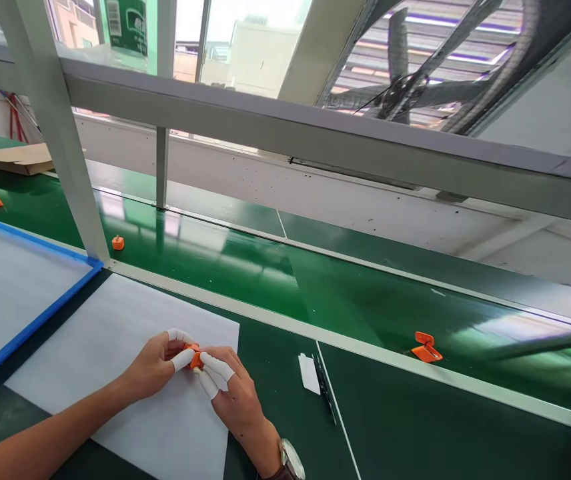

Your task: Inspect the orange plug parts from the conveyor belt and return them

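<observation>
Both hands meet over a large white sheet [165, 427] on the green bench. Between their fingertips is a small orange plastic part [196, 361], mostly covered by the fingers. My left hand [154, 365] pinches it from the left, with white finger covers on thumb and index finger. From the right, my right hand [235, 393] grips the same part, also with white covers on thumb and index finger. A watch [291, 460] is on the right wrist. What detail the part has cannot be made out.
A blue-rimmed tray [60, 301] lies at left. Beyond a pale rail, a green conveyor belt [245, 273] carries orange parts [118, 243], one open like a lid [426, 348]. A white card [309, 373] and dark thin tool [326, 393] lie at right. A metal post [60, 133] rises at left.
</observation>
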A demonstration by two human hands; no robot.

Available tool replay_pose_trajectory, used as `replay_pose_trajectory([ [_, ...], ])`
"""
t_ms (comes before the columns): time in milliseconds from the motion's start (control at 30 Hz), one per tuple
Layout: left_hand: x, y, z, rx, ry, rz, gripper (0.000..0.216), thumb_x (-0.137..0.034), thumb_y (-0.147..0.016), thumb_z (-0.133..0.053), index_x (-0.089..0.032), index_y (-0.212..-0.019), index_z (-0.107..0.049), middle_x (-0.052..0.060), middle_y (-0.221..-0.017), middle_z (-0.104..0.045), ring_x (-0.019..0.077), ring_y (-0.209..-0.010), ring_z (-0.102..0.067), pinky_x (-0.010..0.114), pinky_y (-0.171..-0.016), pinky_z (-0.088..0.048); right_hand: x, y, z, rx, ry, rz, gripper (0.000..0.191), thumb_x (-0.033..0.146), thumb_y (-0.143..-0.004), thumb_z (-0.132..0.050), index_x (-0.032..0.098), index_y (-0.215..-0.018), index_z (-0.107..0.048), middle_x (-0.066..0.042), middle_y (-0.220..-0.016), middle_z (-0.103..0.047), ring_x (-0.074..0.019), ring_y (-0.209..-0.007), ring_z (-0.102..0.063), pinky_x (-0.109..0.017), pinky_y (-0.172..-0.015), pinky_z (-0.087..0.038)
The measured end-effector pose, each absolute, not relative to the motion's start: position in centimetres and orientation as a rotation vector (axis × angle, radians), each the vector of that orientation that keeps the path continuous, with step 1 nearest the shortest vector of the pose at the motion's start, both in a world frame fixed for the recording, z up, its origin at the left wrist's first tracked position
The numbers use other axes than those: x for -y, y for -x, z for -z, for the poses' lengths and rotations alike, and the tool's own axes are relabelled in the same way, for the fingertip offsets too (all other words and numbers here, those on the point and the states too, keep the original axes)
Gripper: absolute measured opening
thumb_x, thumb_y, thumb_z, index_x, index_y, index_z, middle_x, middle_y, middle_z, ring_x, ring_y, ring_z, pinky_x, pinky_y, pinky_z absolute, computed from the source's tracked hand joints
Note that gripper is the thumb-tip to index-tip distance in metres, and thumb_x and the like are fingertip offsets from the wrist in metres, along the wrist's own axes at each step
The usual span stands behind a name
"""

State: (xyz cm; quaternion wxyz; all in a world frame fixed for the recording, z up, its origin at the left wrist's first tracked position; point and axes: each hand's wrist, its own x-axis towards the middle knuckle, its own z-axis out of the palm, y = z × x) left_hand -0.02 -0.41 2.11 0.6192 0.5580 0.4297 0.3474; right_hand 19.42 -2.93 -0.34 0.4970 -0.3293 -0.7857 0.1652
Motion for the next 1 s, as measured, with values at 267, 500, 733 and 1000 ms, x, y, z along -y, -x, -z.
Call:
replay_pose_trajectory([
  [267,0.9,-0.1,-1.9,-0.855,-1.268,-0.789,0.035,-0.034,-0.087,-0.068,-0.021,-0.120,-0.069,0.009,-0.119,-0.073,0.0276,-0.112,-0.068,0.042,-0.102,-0.053,2.9,-19.7,0.6,1.866,0.848,-0.419,0.050,0.007,-0.091,-0.063,0.035,-0.132,-0.057,-0.007,-0.113,-0.068,-0.0220,-0.100,-0.065,-0.041,-0.083,-0.059],
  [500,0.9,0.2,-1.4,-0.969,-1.274,-0.832,0.039,-0.029,-0.085,-0.068,-0.021,-0.123,-0.069,0.008,-0.126,-0.071,0.0291,-0.120,-0.065,0.048,-0.108,-0.050,2.9,-19.6,0.3,1.441,0.973,-1.177,0.031,0.038,-0.091,-0.067,0.028,-0.121,-0.066,-0.008,-0.121,-0.069,-0.0236,-0.104,-0.070,-0.044,-0.093,-0.061],
  [733,1.7,0.3,-1.3,-0.867,-1.445,-0.784,0.044,-0.019,-0.089,-0.057,-0.027,-0.132,-0.063,0.002,-0.144,-0.059,0.0250,-0.134,-0.055,0.043,-0.116,-0.043,2.7,-19.6,0.3,1.324,1.072,-1.420,0.049,0.044,-0.084,-0.075,0.027,-0.128,-0.065,-0.006,-0.119,-0.074,-0.0289,-0.111,-0.069,-0.051,-0.101,-0.056],
  [1000,1.8,-0.1,-1.9,-0.910,-1.425,-0.795,0.042,-0.019,-0.088,-0.059,-0.026,-0.130,-0.065,0.003,-0.138,-0.064,0.0264,-0.128,-0.059,0.044,-0.112,-0.048,3.0,-19.8,0.7,1.464,1.069,-1.251,0.039,0.041,-0.090,-0.067,0.030,-0.128,-0.066,-0.006,-0.119,-0.072,-0.0268,-0.108,-0.070,-0.048,-0.099,-0.056],
])
